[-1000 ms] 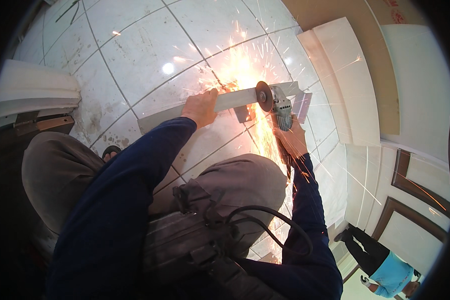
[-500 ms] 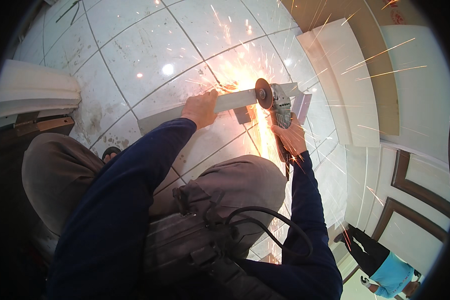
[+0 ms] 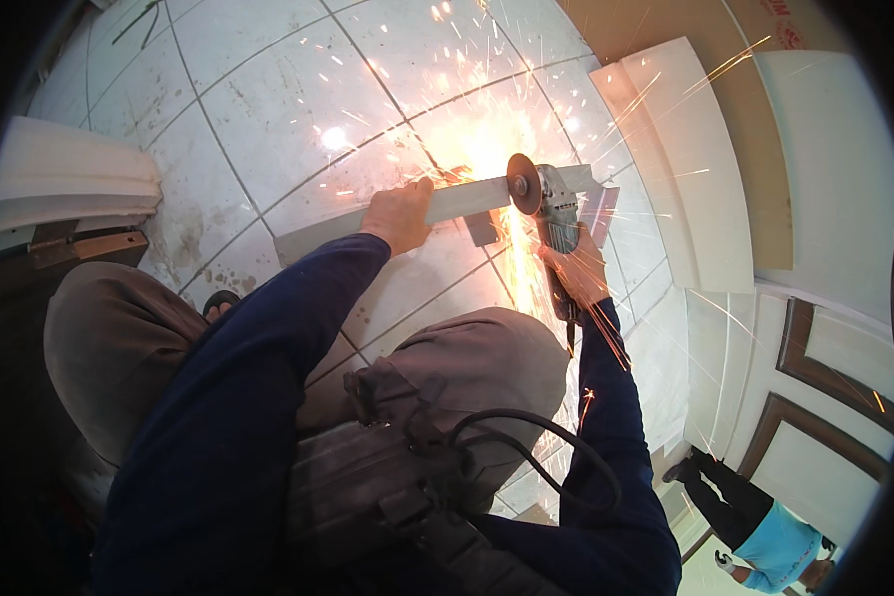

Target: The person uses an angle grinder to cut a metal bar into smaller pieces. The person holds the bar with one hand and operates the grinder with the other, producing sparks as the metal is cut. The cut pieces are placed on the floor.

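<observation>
A long grey metal bar (image 3: 318, 236) lies across supports just above the tiled floor. My left hand (image 3: 398, 216) is closed round the bar, left of the bright sparks. In my right hand (image 3: 577, 266) is an angle grinder (image 3: 556, 221), gripped by its body. Its round brown disc (image 3: 524, 185) stands upright against the bar, and sparks pour from the contact both away from me and back toward my knee. Glare hides the exact cut. Short metal pieces (image 3: 482, 228) show beneath the bar, one more (image 3: 599, 216) near its right end.
White floor tiles (image 3: 268, 89) spread around the bar. Pale curved panels (image 3: 680, 159) and brown board (image 3: 765, 169) lean at the right. White moulded pieces (image 3: 70, 174) stand at the left. A black cord (image 3: 536, 427) loops by my knee. Another person (image 3: 770, 536) stands far lower right.
The spark spray looks brighter and denser on the far side, with streaks now crossing my right wrist. My hands, the bar and the grinder hold almost the same place.
</observation>
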Available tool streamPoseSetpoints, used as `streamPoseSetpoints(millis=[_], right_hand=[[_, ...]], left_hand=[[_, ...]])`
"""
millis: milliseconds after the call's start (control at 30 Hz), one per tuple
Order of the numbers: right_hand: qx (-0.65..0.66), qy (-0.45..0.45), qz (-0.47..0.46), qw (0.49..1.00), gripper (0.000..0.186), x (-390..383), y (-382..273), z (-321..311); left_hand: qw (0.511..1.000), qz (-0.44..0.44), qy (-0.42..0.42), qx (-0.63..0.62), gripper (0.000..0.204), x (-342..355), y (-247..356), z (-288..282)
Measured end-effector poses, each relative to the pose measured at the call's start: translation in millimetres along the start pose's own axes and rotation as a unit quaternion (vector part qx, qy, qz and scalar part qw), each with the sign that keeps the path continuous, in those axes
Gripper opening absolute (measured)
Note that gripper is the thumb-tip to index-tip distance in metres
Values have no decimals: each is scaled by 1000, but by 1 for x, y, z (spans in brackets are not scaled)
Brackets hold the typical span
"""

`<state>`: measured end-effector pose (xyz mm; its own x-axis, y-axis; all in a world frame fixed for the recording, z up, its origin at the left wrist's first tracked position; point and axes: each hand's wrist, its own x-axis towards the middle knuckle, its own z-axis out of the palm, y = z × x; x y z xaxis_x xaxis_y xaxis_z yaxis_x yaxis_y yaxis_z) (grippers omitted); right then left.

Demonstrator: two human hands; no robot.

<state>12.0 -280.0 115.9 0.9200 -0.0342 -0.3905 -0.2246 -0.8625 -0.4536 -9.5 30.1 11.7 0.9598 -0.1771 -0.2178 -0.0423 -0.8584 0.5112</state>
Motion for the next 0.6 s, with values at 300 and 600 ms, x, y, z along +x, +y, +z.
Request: streamPoseSetpoints(millis=[300,600], right_hand=[[-66,-12,19,998,74,3,7,-1],[-51,1,11,999,74,1,13,3]], left_hand=[[1000,4,-1,1,47,2,-2,2],[1000,-6,-3,4,47,3,-2,2]])
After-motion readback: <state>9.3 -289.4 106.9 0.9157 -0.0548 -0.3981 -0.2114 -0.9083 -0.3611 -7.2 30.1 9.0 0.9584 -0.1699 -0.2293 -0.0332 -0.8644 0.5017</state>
